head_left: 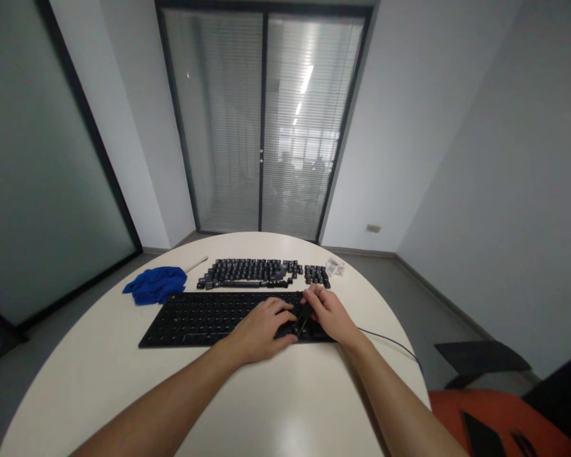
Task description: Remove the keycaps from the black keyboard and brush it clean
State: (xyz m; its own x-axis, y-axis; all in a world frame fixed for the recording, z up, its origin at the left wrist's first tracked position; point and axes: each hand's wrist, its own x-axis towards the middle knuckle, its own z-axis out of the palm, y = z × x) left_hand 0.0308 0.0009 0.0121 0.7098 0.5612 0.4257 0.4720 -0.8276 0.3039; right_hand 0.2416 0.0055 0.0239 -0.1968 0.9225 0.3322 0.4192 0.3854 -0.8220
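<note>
A black keyboard (pixel 190 317) lies on the round table, its key positions looking bare of caps across the left and middle. My left hand (pixel 261 327) rests over its right part, fingers apart, with the thumb near the front edge. Close beside it, my right hand (pixel 326 311) is closed in a pinch on a small dark tool with thin wire prongs, seemingly a keycap puller (pixel 306 311). The prongs point down at the keys between my two hands. Fingers partly hide that spot. Behind the keyboard, loose black keycaps (pixel 250 270) are laid out in rows.
A crumpled blue cloth (pixel 157 284) lies at the left, with a pale thin-handled brush or stick (pixel 196 264) beside it. A small clear packet (pixel 335 266) sits at the back right. The keyboard cable (pixel 393 341) runs off the right edge, near an orange chair (pixel 485 412).
</note>
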